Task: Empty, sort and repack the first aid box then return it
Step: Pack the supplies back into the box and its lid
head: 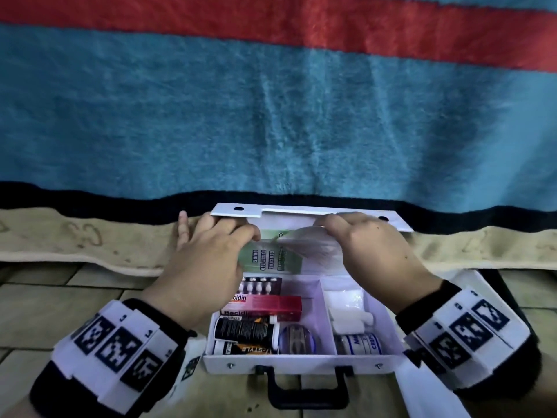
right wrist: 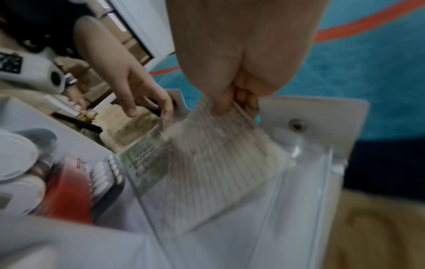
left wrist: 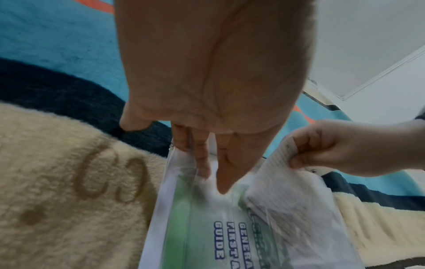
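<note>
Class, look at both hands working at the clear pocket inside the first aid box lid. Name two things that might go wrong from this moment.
1. The right hand pinches only the top edge of the lined sheet, which may crease or tear on the clear pocket.
2. The left hand has fingers inside the pocket by the green first aid guide; pulling could drag the guide out or tip the open lid.

Striped blanket (head: 271, 116) hangs behind, teal w/ red & black bands. Cream fleece (head: 75, 239) w/ embossed pattern lies below it, over tiled floor (head: 60, 300). White wall (left wrist: 368, 45) at upper right in left-wrist view.
</note>
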`<state>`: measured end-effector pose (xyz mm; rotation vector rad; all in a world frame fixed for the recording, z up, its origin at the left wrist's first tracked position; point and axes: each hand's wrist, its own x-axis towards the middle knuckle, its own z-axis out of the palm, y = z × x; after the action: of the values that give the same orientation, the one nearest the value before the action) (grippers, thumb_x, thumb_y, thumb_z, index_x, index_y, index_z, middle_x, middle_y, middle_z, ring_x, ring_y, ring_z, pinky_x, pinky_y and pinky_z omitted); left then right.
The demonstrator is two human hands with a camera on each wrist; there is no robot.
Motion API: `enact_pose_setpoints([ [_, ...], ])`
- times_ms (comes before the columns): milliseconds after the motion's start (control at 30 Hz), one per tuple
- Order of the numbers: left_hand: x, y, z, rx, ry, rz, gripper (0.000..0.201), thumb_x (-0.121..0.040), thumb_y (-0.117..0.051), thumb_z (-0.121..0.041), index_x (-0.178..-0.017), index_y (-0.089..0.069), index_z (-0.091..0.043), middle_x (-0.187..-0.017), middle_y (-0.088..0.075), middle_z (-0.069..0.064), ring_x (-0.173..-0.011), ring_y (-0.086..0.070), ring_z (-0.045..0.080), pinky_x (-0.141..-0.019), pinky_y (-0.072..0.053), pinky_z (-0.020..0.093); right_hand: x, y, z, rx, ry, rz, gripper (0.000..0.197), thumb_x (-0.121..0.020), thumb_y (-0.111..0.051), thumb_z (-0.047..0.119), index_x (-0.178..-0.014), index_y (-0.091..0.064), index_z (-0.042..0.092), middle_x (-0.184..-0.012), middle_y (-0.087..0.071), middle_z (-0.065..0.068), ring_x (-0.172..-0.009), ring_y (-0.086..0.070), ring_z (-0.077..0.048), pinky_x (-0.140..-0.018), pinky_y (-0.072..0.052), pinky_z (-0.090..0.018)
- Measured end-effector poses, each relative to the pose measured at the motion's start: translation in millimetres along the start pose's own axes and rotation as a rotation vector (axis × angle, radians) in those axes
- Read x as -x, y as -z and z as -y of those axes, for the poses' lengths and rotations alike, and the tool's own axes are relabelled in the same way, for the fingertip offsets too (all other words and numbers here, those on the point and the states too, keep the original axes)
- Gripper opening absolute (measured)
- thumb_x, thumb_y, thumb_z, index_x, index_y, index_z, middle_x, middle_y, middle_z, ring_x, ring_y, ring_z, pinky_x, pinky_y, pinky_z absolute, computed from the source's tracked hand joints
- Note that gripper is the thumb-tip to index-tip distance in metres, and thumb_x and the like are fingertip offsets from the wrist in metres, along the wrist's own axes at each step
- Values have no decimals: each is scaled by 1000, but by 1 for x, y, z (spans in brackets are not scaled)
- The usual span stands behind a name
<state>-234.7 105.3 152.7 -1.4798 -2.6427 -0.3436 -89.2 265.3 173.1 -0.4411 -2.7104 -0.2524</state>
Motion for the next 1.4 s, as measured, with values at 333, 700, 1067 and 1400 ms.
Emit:
enact_pose_setpoints([
  [333,-2,5,-3,24,14,16,43,-91,-48,-22,-126,-38,-45,-126,-39,-17,-126,-22,13,-113,11,56,-32,27,36,250,-6,318,28,-84,-46,-2,-96,-62,17,-81,-56,-3,-76,-50,-24,-55,-30,-24],
  [700,-5,-1,1,75,-16,-18,40,-86,-53,-20,-119,-45,-41,-129,-36,-23,-129,-17,9,-113,8,58,-46,21,36,305,72,419,23,-89,-42,-3,-84,-57,14,-105,-62,-4,-92,-61,-26,-61,-37,-29],
  [1067,-6,1,-2,59,-9,1,42,-87,-53,-20,-123,-44,-39,-134,-34,-21,-131,-16,12,-115,6,54,-37,26,7,187,-16,454,25,-86,-47,-1,-99,-62,13,-97,-57,-12,-98,-62,-32,-66,-37,-29],
  [1400,-8,5,-5,43,-5,42,42,-85,-54,-17,-123,-47,-36,-135,-37,-15,-132,-18,16,-116,3,56,-32,22,4,110,-79,433,22,-80,-47,-4,-82,-57,16,-86,-51,-7,-79,-53,-29,-57,-34,-29],
])
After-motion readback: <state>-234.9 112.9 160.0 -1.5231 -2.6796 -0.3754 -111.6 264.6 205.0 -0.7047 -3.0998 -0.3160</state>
